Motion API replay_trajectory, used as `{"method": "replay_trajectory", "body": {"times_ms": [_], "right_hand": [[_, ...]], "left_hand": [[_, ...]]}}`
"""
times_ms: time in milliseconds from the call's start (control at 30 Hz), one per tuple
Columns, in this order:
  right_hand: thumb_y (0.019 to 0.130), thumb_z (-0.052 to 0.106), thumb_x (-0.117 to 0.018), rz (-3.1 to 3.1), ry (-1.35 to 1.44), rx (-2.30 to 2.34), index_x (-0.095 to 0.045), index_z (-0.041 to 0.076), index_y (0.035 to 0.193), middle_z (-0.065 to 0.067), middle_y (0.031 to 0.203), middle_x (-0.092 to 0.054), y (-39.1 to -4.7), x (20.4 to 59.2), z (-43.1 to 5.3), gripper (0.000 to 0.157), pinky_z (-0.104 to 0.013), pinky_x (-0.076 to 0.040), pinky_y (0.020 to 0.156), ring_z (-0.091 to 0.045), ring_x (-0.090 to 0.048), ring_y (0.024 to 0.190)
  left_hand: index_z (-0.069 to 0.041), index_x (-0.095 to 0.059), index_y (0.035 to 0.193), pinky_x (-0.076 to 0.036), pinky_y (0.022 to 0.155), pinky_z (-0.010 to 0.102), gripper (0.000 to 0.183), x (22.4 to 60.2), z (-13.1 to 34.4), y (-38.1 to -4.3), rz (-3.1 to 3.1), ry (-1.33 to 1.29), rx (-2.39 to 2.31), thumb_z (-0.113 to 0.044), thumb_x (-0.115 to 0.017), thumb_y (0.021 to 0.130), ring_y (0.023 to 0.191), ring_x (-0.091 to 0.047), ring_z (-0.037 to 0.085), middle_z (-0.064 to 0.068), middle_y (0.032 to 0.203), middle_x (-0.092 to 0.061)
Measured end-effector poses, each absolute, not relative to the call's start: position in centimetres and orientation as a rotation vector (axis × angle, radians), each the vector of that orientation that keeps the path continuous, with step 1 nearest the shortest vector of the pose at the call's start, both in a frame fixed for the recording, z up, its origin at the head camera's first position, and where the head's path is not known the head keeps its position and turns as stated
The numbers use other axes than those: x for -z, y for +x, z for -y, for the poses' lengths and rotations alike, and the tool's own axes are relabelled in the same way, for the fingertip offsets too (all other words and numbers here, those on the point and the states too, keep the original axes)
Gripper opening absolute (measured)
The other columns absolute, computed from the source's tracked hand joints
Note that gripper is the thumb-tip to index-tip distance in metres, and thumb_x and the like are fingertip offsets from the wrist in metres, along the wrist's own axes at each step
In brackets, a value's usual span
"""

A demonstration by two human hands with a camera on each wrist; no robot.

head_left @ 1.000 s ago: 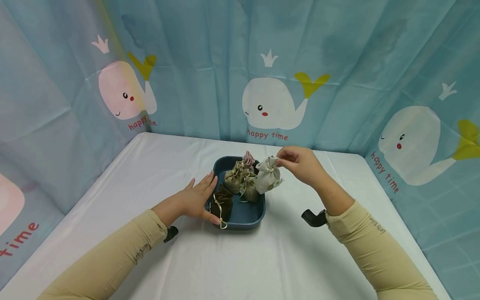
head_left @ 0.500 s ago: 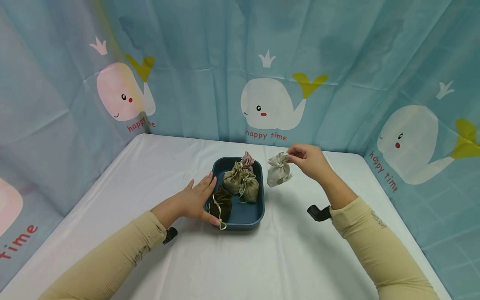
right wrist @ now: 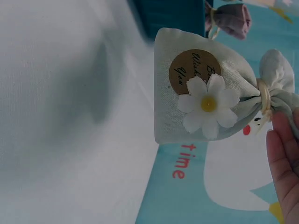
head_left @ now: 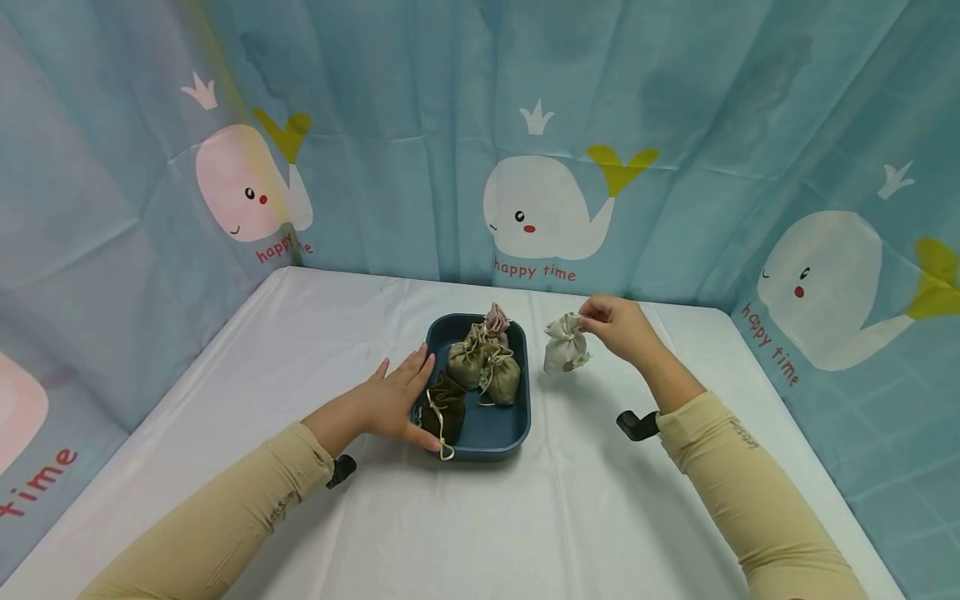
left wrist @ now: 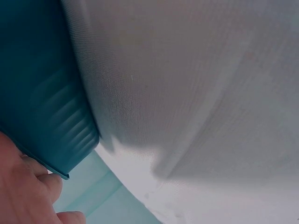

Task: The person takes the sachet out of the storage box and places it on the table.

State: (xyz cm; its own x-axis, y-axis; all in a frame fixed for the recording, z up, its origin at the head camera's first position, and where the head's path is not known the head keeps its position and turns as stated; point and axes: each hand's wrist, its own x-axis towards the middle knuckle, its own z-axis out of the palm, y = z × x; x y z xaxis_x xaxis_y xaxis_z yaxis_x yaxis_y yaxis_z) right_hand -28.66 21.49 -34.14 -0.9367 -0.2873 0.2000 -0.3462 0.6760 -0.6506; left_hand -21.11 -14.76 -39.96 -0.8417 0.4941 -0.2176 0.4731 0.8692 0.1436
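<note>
My right hand [head_left: 621, 330] pinches the gathered top of a white cloth drawstring pouch [head_left: 566, 353] to the right of a blue tray [head_left: 491, 433]. In the right wrist view this pouch carries a white fabric flower [right wrist: 209, 103] and a round brown label [right wrist: 184, 63], and its shadow lies apart from it. Spread along the tray's left rim is my left hand [head_left: 386, 406], its fingers straight. Inside the tray sit a dark brown pouch [head_left: 448, 407], two olive pouches [head_left: 501, 379] and a pink one [head_left: 496, 320] at the back.
A white cloth [head_left: 450, 533] covers the table. Behind it hangs a blue curtain [head_left: 390, 183] printed with whales, which also runs along both sides. A black wrist mount [head_left: 637, 426] sticks out from the right sleeve.
My right hand has carried the white pouch from over the tray's right edge out to the right, then lowered it slightly. The left hand and the tray stay put.
</note>
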Motion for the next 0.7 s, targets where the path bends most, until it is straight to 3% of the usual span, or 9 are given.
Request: {"method": "replay_trajectory", "body": {"times_ms": [700], "right_hand": [[0.09, 0.02, -0.06, 2.871, 0.468, -1.073, -0.065, 0.009, 0.088, -0.006, 0.089, -0.067, -30.0, 36.1, -22.2, 0.013, -0.04, -0.048, 0.076, -0.021, -0.063, 0.086]], "left_hand": [[-0.008, 0.002, 0.147, -0.002, 0.105, 0.061, 0.134, 39.8, 14.6, -21.0, -2.807, 0.745, -0.129, -0.091, -0.041, 0.051, 0.14, 0.001, 0.027, 0.012, 0.152, 0.01]]}}
